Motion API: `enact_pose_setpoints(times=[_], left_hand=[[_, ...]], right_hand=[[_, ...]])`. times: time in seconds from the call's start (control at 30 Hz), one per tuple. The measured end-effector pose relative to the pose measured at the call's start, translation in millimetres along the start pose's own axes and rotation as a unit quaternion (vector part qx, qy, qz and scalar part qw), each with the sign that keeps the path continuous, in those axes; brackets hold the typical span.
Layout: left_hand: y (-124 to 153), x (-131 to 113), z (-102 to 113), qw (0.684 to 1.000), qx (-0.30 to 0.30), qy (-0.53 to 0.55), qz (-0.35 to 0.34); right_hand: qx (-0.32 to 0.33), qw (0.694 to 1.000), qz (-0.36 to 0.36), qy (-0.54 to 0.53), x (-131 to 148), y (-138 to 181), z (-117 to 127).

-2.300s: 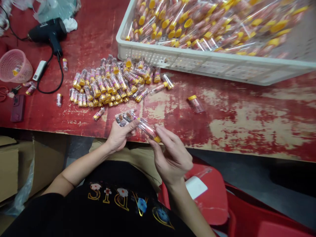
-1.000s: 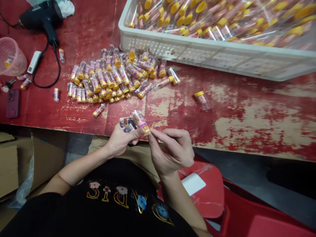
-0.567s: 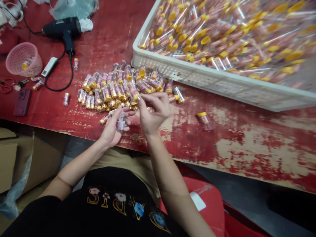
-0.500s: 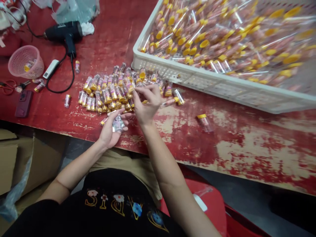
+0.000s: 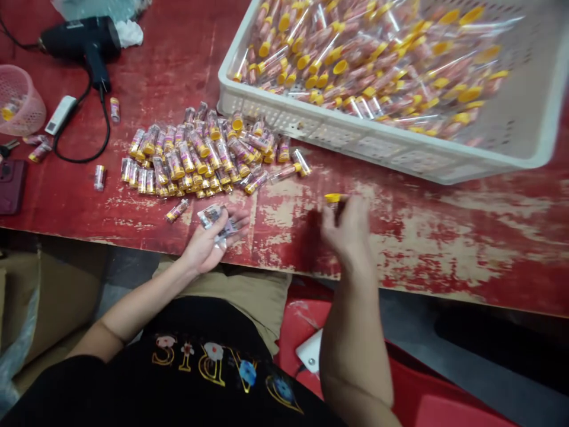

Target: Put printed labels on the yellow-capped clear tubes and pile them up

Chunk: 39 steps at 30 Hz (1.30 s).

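Yellow-capped tube at the right hand, on the near half of a worn red table. Its cap lies just ahead of the hand and slightly to its left, at the far side of the gap between thumb and curled fingers. Only the cap and a sliver beneath it show; the hand hides the body, so the long axis cannot be traced. The right hand is clearly the nearer one. Whether its fingers press on the tube or merely surround it cannot be told, the hand being blurred.

The left hand, well apart from the tube, is turned partly palm-up, its thumb pinning a few printed clear sleeves against fingers otherwise loosely spread. Just beside it on the table lies a small labelled tube; beyond stands a dense pile of small tubes, and to the right of that a white crate of similarly capped tubes.

Labels: those in the pile are purple and pink, their lettering too small to read. The sleeves bear dark printing, likewise illegible. A pale mark on the black gun-shaped tool cannot be made out. Gold, flowered letters on the black shirt, inverted to the camera, appear to spell PARIS.
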<state>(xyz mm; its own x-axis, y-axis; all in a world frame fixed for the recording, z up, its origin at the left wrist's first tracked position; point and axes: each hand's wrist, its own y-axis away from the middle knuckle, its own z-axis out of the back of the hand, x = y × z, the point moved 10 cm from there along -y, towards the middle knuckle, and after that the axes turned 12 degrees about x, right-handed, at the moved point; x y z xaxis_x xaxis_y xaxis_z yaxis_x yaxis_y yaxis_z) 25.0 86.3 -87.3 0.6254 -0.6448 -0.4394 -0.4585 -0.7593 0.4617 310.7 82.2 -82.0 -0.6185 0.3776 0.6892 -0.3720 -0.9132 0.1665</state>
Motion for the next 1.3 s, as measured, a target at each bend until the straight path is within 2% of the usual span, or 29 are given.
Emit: enact_pose_setpoints(times=[0.07, 0.13, 0.2, 0.23, 0.3, 0.4, 0.43, 0.5, 0.57, 0.63, 0.7, 0.77, 0.87, 0.97, 1.07, 1.17, 1.3], left_hand=[[-3, 9, -11, 1.0, 0.005, 0.027, 0.006], [-4, 13, -15, 1.0, -0.005, 0.029, 0.001], [-3, 13, -15, 1.0, -0.015, 0.015, -0.014], [-2, 12, -13, 1.0, -0.018, 0.01, -0.021], [1, 10, -7, 0.999, -0.029, 0.012, -0.035], [8, 12, 2, 0.998, -0.05, 0.017, -0.029], [10, 13, 4, 0.998, -0.056, 0.007, -0.028], [14, 10, 6, 0.996, -0.071, -0.033, -0.05], [19, 1, 7, 0.988, -0.085, -0.083, -0.099], [21, -6, 4, 0.978, -0.08, -0.134, -0.135], [21, -10, -1, 0.97, -0.06, -0.184, -0.147], [20, -13, -1, 0.961, -0.055, -0.216, -0.161], [23, -20, 4, 0.945, -0.086, -0.236, -0.209], [23, -21, 5, 0.941, -0.097, -0.234, -0.224], [20, -18, 5, 0.955, -0.099, -0.198, -0.196], [17, -15, 3, 0.969, -0.089, -0.165, -0.159], [16, -10, -2, 0.978, -0.074, -0.146, -0.132]], right_hand=[[0.073, 0.987, 0.042, -0.136, 33, 27, -37], [0.14, 0.948, 0.064, -0.28, 70, 53, -75], [0.14, 0.919, 0.086, -0.358, 98, 68, -94], [0.115, 0.916, 0.104, -0.37, 106, 70, -95], [0.021, 0.922, 0.16, -0.352, 113, 74, -78], [-0.131, 0.927, 0.283, -0.208, 121, 93, -44], [-0.154, 0.92, 0.327, -0.152, 125, 103, -39], [-0.138, 0.906, 0.392, -0.082, 133, 116, -41], [-0.111, 0.913, 0.374, -0.116, 128, 117, -39], [-0.07, 0.928, 0.286, -0.228, 113, 106, -41], [0.001, 0.918, 0.193, -0.346, 103, 93, -55], [0.064, 0.898, 0.137, -0.413, 104, 87, -73], [0.053, 0.897, 0.092, -0.429, 104, 83, -80], [0.047, 0.888, 0.109, -0.444, 105, 84, -75], [0.033, 0.865, 0.138, -0.481, 100, 89, -56], [0.015, 0.876, 0.164, -0.453, 101, 98, -35], [-0.008, 0.882, 0.197, -0.429, 112, 104, -25]])
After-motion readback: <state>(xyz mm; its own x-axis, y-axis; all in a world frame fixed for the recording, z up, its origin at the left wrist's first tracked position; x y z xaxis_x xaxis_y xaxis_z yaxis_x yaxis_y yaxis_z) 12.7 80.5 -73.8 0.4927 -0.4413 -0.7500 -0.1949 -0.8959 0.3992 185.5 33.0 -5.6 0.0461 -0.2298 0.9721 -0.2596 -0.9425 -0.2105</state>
